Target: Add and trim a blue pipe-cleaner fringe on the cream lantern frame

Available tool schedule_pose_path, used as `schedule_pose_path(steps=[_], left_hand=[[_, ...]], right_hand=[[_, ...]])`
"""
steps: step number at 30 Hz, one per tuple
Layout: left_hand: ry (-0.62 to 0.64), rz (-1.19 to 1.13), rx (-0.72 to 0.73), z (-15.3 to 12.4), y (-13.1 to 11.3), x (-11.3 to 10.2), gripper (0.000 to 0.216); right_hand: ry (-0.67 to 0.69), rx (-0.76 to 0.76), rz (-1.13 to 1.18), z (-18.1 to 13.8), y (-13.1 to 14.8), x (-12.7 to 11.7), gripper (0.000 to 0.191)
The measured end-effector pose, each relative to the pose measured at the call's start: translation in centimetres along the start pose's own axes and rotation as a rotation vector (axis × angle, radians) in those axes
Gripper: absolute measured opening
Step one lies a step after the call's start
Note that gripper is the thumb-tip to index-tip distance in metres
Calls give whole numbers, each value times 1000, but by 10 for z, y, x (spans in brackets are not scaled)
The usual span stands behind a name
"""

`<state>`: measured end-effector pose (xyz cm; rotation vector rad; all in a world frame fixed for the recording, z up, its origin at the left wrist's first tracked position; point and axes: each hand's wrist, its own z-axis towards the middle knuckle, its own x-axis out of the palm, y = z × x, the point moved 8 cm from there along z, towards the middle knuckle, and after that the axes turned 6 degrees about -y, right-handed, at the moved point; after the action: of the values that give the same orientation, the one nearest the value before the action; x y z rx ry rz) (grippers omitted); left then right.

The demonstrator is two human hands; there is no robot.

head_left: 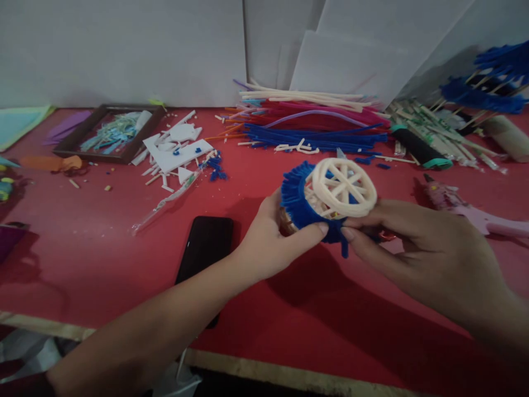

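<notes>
A small craft model (pixel 297 201) is held up above the red table. It has a ring of short blue pipe-cleaner pieces and a cream wheel-shaped top (pixel 345 187) with crossing spokes. My left hand (pixel 276 242) is wrapped round its left side, the thumb pressing on the blue ring. With thumb and finger, my right hand (pixel 430 259) pinches the ring's near right edge, where one blue pipe-cleaner piece (pixel 344 247) hangs down. The far fingers of my left hand are hidden behind the model.
A black phone (pixel 206 242) lies left of my hands. Bundled pipe cleaners (pixel 314 135) stretch along the back, with white scraps (pixel 177 157) and a brown frame (pixel 68 151) to the left. A pink glue gun (pixel 475 215), a black-and-green roll (pixel 421 148) and a blue-fringed model (pixel 479 99) are at right.
</notes>
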<state>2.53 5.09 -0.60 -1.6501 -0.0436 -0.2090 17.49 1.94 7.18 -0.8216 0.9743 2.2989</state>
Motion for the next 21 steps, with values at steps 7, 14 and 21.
schedule_pose_path(steps=[7,14,21], left_hand=[[6,648,140,8,-6,-7,37],[-184,541,147,1,-20,-30,83],[52,977,786,-46,-54,16,34]], right_hand=[[-19,-28,-57,-17,-7,5,9],[-124,-144,-88,-15,3,13,15],[-224,-195,-110,-20,7,14,10]])
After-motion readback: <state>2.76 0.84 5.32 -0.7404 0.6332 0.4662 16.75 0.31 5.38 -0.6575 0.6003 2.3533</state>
